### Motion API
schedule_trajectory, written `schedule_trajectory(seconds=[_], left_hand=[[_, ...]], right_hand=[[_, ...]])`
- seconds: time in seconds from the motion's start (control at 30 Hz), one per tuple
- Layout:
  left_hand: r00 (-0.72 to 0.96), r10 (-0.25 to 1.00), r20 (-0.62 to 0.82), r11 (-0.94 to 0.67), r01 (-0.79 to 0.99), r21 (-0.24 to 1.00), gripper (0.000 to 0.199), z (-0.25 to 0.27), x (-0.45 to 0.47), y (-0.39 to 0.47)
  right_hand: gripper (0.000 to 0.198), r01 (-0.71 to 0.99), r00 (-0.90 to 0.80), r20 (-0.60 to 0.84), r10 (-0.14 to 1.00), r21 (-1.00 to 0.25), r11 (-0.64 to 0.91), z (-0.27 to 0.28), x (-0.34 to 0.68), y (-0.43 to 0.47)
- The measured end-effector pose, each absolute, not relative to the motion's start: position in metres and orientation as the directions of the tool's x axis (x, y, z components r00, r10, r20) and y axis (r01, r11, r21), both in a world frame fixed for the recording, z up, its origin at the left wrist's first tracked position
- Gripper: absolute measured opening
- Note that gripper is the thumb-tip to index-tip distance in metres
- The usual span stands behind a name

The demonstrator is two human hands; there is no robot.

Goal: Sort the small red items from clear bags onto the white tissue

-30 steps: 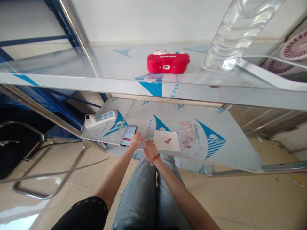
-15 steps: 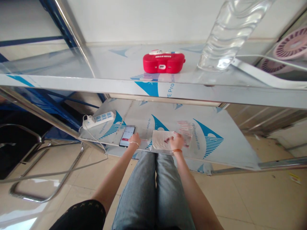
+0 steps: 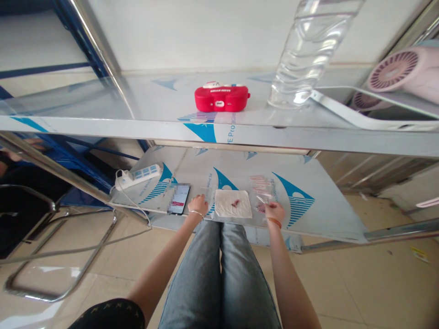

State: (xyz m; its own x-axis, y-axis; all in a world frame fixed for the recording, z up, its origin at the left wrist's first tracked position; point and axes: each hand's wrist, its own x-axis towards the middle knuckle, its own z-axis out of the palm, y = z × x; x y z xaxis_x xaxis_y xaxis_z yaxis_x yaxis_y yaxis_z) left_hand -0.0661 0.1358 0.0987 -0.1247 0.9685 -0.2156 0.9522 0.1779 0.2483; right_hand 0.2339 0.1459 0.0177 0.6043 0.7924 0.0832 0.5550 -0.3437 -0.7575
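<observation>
On the lower shelf lies a white paper napkin (image 3: pixel 223 209) with a few small dark red bits (image 3: pixel 235 203) near its middle. To its right is a clear plastic bag (image 3: pixel 259 185) with pink-red marks and dark red bits at its near end. My right hand (image 3: pixel 275 211) is at that near end, thumb and fingers closed on the bag. Left of the napkin, my left hand (image 3: pixel 198 206) rests with fingers stretched over the shelf, beside a faint clear plastic piece (image 3: pixel 207 192). A phone (image 3: pixel 179 199) with a lit screen lies just left of that hand.
A white power strip (image 3: pixel 144 173) with a trailing cable sits at the lower shelf's left end. The upper shelf (image 3: pixel 137 124) overhangs, bearing a red case (image 3: pixel 221 99), a clear bottle (image 3: pixel 298 64) and a pink fan (image 3: pixel 394 71). A metal-framed chair (image 3: pixel 61 297) stands at left.
My right hand has moved right, off the napkin to the plastic bag, leaving dark red bits visible on the napkin. My left hand has shifted slightly right, away from the phone.
</observation>
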Motion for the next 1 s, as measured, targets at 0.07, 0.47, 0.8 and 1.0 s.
schedule_trajectory(seconds=[0.07,0.47,0.8,1.0], left_hand=[[-0.070,0.976,-0.204,0.135,0.935,0.327,0.027,0.101,-0.061,0.134],[0.413,0.909,0.056,-0.284,0.516,0.808,0.018,0.136,0.001,0.114],[0.246,0.969,-0.028,-0.099,0.488,0.867,0.015,0.150,-0.013,0.086],[0.223,0.974,0.038,-0.144,0.479,0.866,0.018,0.145,-0.009,0.066]], right_hand=[[0.030,0.540,0.608,0.109,0.787,-0.783,-0.308,0.024,0.233,0.141],[0.033,0.149,-0.106,-0.038,0.994,-0.989,-0.021,0.094,0.179,0.088],[0.042,0.163,0.130,0.009,0.992,-0.987,-0.013,0.096,0.139,0.054],[0.047,-0.091,-0.055,-0.152,0.987,-0.983,-0.157,0.114,0.116,0.040]])
